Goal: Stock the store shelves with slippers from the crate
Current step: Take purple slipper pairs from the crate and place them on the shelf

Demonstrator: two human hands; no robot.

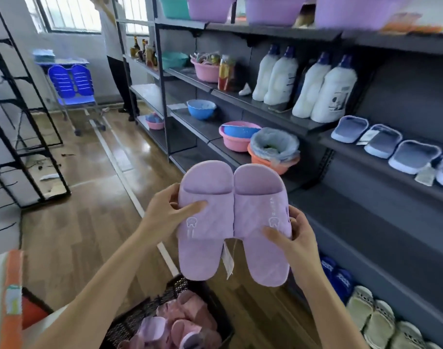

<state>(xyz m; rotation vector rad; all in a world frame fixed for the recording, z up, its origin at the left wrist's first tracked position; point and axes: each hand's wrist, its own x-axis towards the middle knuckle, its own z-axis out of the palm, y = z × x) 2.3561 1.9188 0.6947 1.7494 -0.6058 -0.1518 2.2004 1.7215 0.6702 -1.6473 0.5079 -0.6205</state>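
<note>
fingers (197, 205) of the left hand (165, 215) and right hand (297, 238) pinch the straps of the lilac slippers (255, 215), held together above the crate (145, 311) facing the shelves (361, 157); they look light, soft, probably bendy, best gripped at the sides.

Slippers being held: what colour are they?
The slippers are lilac, each with a small white emblem; seen in the head view.
</note>
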